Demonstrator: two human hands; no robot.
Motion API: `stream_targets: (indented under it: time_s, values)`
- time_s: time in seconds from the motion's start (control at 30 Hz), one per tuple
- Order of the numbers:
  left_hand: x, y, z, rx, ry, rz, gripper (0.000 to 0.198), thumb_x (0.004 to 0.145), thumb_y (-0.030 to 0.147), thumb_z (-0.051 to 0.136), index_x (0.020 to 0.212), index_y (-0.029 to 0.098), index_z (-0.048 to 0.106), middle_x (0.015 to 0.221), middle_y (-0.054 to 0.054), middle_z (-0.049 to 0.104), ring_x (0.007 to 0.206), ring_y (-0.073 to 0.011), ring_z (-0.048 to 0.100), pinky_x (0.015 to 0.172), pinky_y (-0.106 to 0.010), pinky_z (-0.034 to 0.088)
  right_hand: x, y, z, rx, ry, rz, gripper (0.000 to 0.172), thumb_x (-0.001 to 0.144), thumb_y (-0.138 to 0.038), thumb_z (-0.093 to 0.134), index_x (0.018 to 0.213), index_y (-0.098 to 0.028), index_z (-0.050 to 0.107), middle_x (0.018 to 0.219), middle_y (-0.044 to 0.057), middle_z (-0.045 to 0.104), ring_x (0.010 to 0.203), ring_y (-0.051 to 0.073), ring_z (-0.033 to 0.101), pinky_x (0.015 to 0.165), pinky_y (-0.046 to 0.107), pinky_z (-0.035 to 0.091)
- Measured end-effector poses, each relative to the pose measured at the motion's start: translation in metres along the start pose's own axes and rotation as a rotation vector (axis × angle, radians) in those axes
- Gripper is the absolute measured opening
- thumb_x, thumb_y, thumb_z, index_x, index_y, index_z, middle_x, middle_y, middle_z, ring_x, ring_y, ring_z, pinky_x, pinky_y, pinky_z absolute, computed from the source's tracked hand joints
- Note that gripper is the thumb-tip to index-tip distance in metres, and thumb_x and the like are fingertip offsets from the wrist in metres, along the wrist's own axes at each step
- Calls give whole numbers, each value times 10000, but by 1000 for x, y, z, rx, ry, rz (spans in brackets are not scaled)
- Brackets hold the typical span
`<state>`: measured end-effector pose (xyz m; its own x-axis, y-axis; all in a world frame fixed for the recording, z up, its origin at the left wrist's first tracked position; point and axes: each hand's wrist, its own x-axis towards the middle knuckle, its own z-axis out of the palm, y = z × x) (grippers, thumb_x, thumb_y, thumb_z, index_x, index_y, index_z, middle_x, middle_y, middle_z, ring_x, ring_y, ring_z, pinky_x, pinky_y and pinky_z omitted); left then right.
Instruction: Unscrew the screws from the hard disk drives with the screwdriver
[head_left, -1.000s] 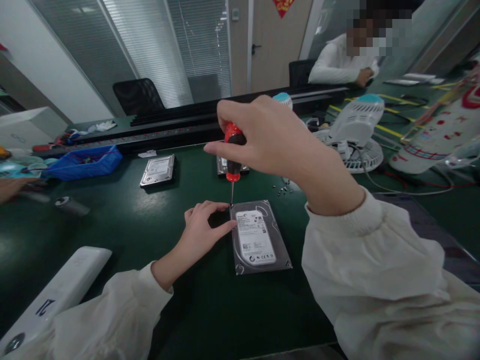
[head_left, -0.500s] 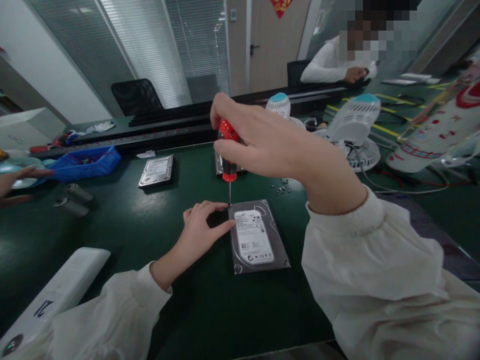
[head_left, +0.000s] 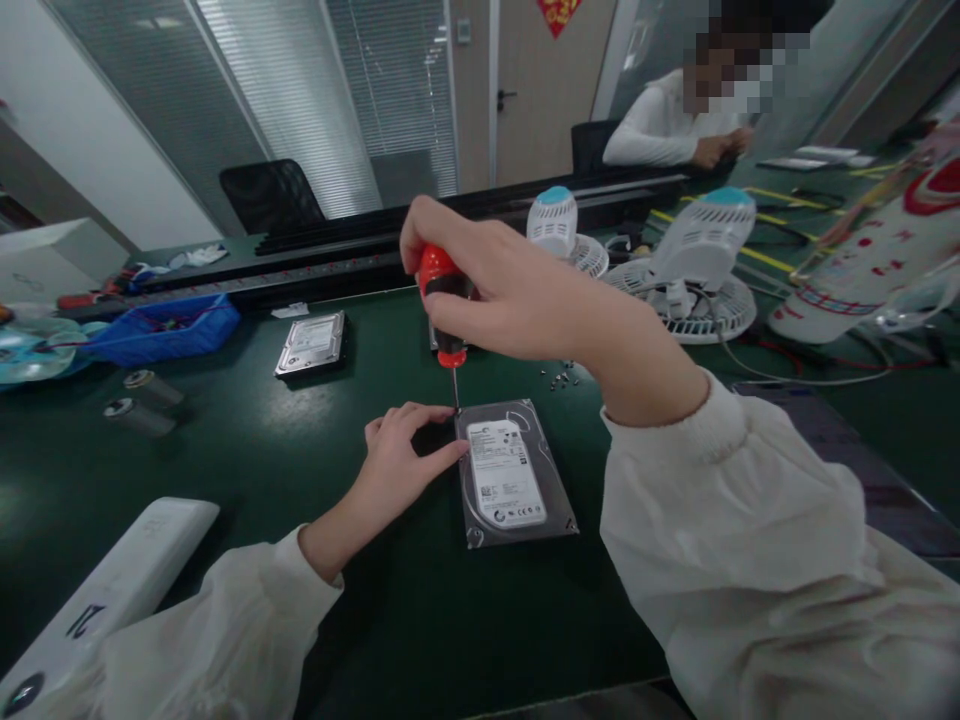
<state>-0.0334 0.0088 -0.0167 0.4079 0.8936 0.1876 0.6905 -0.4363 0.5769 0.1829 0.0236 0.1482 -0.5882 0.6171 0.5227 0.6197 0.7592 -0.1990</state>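
Note:
A silver hard drive (head_left: 512,473) with a white label lies flat on the dark green table (head_left: 247,440) in front of me. My right hand (head_left: 510,285) is closed around the red and black handle of a screwdriver (head_left: 445,315), held upright with its tip on the drive's far left corner. My left hand (head_left: 401,455) rests on the table against the drive's left edge, thumb and forefinger spread round that same corner, holding nothing.
A second hard drive (head_left: 311,343) lies further back left, another partly hidden behind my right hand. Loose screws (head_left: 559,378) lie past the drive. Two white fans (head_left: 694,265), a blue bin (head_left: 169,325), two small cylinders (head_left: 142,400) and a white device (head_left: 112,590) surround the area. Another person (head_left: 675,125) sits at the back.
My right hand and the screwdriver shifted slightly left, fingers re-gripping the handle. A hand at the far left edge has gone from view. The left hand and the drive stayed put.

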Motion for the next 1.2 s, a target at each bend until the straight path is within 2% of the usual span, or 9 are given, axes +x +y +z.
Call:
stream_targets:
  time_s: [0.13,0.33,0.43,0.53,0.7,0.77,0.9,1.07,1.2]
  values:
    - [0,0,0,-7,6,-1,307,960,448,818,1224,293,800,1243,-46,794,1211,-341,693,1134,-616,423,1,-4,3,-114,55,108,312,1114,-502,481,1086,-194,518,899,4,583,883,169,612,815,310,414]
    - [2,0,0,-17,-10,-12,331,955,468,811,1238,297,797,1264,-49,796,1218,-345,688,1136,-625,417,0,-3,3,31,27,24,125,1058,-239,491,1164,-176,511,1079,27,630,893,139,585,819,302,423]
    - [2,1,-1,-23,-17,-15,325,958,470,800,1234,299,796,1270,-53,797,1229,-348,688,1145,-630,414,0,-3,2,-34,48,72,202,1081,-390,563,1088,-192,524,964,11,616,874,152,599,822,304,421]
    - [2,3,-2,-14,-20,-34,317,945,453,807,1221,299,798,1285,-56,798,1255,-357,684,1154,-637,412,-1,-4,4,-90,61,133,343,1138,-530,437,1099,-198,513,952,13,599,942,182,646,848,311,422]
    - [2,8,-3,0,-16,-41,317,943,453,797,1219,296,797,1287,-58,801,1270,-369,682,1156,-647,416,0,-3,5,59,51,52,148,1119,-247,370,1194,-179,477,1061,12,593,903,132,592,838,295,425]
    - [2,7,-3,-2,-20,-44,327,942,461,792,1226,299,794,1290,-59,800,1273,-374,680,1152,-651,417,2,-5,5,26,46,76,131,1115,-295,445,1153,-181,497,969,-7,571,844,132,566,814,300,403]
    - [2,4,-2,-18,-22,-33,323,943,480,780,1210,299,799,1262,-61,802,1234,-362,688,1147,-653,412,2,-9,4,-83,48,209,336,1153,-507,416,1087,-190,509,889,-7,533,840,163,562,805,331,352]
    - [2,4,-2,-17,-23,-31,341,949,502,770,1221,297,795,1272,-63,800,1230,-358,684,1149,-647,410,3,-8,5,126,36,118,68,1085,-178,422,1136,-182,466,1034,7,574,880,134,535,830,307,380]
    - [2,6,-2,-16,-22,-31,324,947,479,778,1212,294,798,1251,-67,801,1224,-361,685,1151,-650,412,3,-8,5,43,53,135,180,1099,-366,540,1098,-189,510,912,-15,564,815,138,531,801,307,379]
